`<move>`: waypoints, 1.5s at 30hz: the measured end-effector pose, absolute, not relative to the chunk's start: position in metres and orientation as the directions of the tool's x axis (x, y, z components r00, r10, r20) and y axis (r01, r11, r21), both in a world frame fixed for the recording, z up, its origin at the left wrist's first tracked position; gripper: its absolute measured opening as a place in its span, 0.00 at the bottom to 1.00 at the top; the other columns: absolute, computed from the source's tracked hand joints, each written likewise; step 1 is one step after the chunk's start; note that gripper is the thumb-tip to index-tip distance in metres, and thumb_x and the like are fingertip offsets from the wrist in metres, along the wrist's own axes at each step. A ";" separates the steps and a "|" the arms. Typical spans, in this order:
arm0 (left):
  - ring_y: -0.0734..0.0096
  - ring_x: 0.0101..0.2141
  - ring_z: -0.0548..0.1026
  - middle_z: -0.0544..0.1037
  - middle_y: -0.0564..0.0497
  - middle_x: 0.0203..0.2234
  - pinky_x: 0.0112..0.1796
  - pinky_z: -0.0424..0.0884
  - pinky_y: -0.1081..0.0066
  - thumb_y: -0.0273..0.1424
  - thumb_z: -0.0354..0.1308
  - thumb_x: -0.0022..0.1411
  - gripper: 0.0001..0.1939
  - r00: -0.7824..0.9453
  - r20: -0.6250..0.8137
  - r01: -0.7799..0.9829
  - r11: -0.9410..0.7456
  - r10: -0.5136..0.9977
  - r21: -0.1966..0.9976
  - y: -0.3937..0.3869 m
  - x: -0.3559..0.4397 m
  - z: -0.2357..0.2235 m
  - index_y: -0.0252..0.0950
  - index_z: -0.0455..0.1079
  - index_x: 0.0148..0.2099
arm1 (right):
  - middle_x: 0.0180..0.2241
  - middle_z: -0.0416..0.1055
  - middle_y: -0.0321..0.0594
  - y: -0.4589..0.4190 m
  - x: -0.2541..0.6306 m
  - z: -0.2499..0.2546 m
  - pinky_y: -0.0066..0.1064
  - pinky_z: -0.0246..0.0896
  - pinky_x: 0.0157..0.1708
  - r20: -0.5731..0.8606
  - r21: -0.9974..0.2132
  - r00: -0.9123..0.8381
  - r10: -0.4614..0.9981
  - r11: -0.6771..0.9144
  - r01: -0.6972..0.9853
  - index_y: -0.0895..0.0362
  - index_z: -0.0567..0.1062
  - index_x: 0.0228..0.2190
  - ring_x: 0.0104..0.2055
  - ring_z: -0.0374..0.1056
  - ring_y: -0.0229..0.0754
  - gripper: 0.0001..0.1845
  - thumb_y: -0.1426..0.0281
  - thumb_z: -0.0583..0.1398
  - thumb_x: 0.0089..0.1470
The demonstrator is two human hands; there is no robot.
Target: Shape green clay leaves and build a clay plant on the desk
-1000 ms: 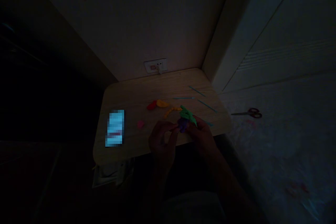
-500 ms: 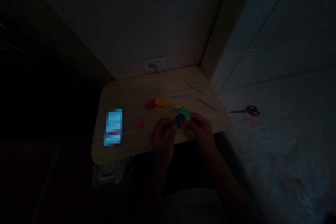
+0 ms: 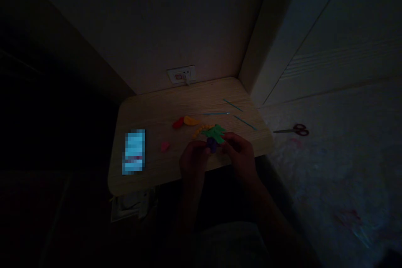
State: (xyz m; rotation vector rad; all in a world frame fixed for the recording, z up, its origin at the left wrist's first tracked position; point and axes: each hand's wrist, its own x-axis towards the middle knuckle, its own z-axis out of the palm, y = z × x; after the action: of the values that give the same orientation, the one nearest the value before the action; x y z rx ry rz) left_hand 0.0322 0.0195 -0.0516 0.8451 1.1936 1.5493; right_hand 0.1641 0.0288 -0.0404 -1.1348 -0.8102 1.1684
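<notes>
Between my hands, over the small table's front part, is a modelling-clay figure with a dark purple lump (image 3: pixel 212 145) below and a green leafy piece (image 3: pixel 215 133) on top. A curved strand of yellow-orange clay beads (image 3: pixel 202 130) shows just behind it. My left hand (image 3: pixel 193 159) is closed, its thumb and fingers pinching the purple lump from the left. From the other side my right hand (image 3: pixel 240 153) pinches the figure where green meets purple. Darkness hides the exact fingertip contacts. Beyond the hands lie a red clay lump (image 3: pixel 178 123), an orange clay piece (image 3: pixel 191 121) and a pink lump (image 3: pixel 165 146).
A lit phone (image 3: pixel 134 151) lies at the left of the wooden table (image 3: pixel 150 109). Thin sticks (image 3: pixel 245 122) lie at the right. Scissors (image 3: pixel 293 130) rest on the pale surface beyond the right edge. A socket with a plug (image 3: pixel 181 75) is on the wall behind.
The green piece has turned and now shows broader and flatter above the purple lump. Both hands keep their hold. The whole view has shifted slightly.
</notes>
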 end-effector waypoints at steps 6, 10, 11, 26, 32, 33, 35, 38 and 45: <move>0.74 0.26 0.75 0.79 0.53 0.24 0.29 0.70 0.74 0.42 0.80 0.47 0.19 -0.183 -0.200 -0.522 0.077 0.963 0.849 0.020 0.033 -0.050 0.36 0.80 0.35 | 0.34 0.82 0.37 0.026 0.164 -0.036 0.28 0.71 0.28 -0.046 -0.961 0.237 0.970 0.022 -0.277 0.50 0.84 0.32 0.34 0.75 0.41 0.07 0.64 0.73 0.48; 0.72 0.29 0.76 0.81 0.51 0.29 0.32 0.72 0.72 0.41 0.80 0.46 0.20 -0.139 -0.238 -0.589 0.113 0.961 0.800 0.020 0.032 -0.045 0.37 0.80 0.36 | 0.35 0.82 0.37 0.025 0.165 -0.036 0.29 0.72 0.30 0.030 -0.973 0.230 0.973 0.081 -0.215 0.50 0.84 0.33 0.35 0.75 0.42 0.05 0.66 0.72 0.51; 0.72 0.30 0.77 0.81 0.50 0.30 0.32 0.73 0.72 0.41 0.80 0.46 0.20 -0.134 -0.241 -0.593 0.117 0.961 0.796 0.020 0.032 -0.045 0.37 0.79 0.36 | 0.35 0.82 0.38 0.024 0.166 -0.036 0.30 0.72 0.31 0.049 -0.976 0.221 0.974 0.093 -0.194 0.50 0.84 0.34 0.37 0.75 0.42 0.05 0.66 0.72 0.52; 0.73 0.31 0.77 0.82 0.50 0.34 0.34 0.74 0.73 0.39 0.80 0.48 0.20 -0.085 -0.229 -0.591 0.136 0.970 0.795 0.019 0.032 -0.044 0.37 0.79 0.39 | 0.37 0.84 0.38 0.023 0.170 -0.035 0.32 0.73 0.32 0.283 -0.958 0.208 0.936 0.267 0.104 0.47 0.87 0.38 0.35 0.76 0.42 0.08 0.70 0.70 0.56; 0.74 0.29 0.76 0.81 0.51 0.30 0.31 0.72 0.74 0.41 0.81 0.45 0.22 -0.101 -0.237 -0.614 0.127 0.966 0.779 0.021 0.033 -0.047 0.37 0.79 0.37 | 0.34 0.84 0.39 0.025 0.171 -0.032 0.37 0.73 0.32 0.426 -0.894 0.208 0.880 0.374 0.247 0.46 0.87 0.36 0.34 0.77 0.45 0.05 0.69 0.69 0.58; 0.73 0.29 0.77 0.81 0.51 0.31 0.32 0.72 0.74 0.41 0.81 0.46 0.21 -0.096 -0.228 -0.608 0.125 0.969 0.784 0.021 0.033 -0.047 0.37 0.79 0.37 | 0.34 0.84 0.39 0.025 0.172 -0.032 0.37 0.74 0.33 0.450 -0.881 0.205 0.869 0.393 0.265 0.45 0.88 0.35 0.34 0.77 0.46 0.05 0.69 0.69 0.59; 0.72 0.31 0.77 0.81 0.50 0.32 0.33 0.73 0.72 0.41 0.80 0.48 0.20 -0.091 -0.214 -0.592 0.120 0.973 0.797 0.021 0.033 -0.048 0.37 0.78 0.39 | 0.33 0.84 0.39 0.025 0.173 -0.031 0.39 0.74 0.35 0.475 -0.862 0.197 0.858 0.408 0.300 0.45 0.88 0.35 0.34 0.77 0.47 0.06 0.68 0.69 0.59; 0.70 0.33 0.79 0.82 0.49 0.34 0.34 0.74 0.71 0.41 0.79 0.50 0.20 -0.094 -0.206 -0.584 0.114 0.974 0.804 0.021 0.033 -0.050 0.38 0.78 0.40 | 0.34 0.84 0.40 0.026 0.174 -0.032 0.41 0.74 0.35 0.478 -0.851 0.191 0.857 0.399 0.340 0.45 0.88 0.35 0.35 0.77 0.48 0.05 0.67 0.69 0.60; 0.69 0.34 0.80 0.83 0.48 0.36 0.35 0.76 0.71 0.43 0.79 0.49 0.22 -0.096 -0.201 -0.583 0.108 0.975 0.805 0.020 0.034 -0.049 0.37 0.79 0.41 | 0.35 0.84 0.39 0.024 0.171 -0.035 0.37 0.73 0.34 0.434 -0.884 0.211 0.876 0.368 0.287 0.46 0.86 0.37 0.36 0.77 0.46 0.04 0.68 0.69 0.60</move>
State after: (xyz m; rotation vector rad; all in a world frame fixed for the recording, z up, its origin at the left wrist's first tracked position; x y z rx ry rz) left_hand 0.0336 0.0204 -0.0490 0.5589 0.9224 1.4257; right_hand 0.1712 0.0239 -0.0353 -1.1722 -1.3412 0.5772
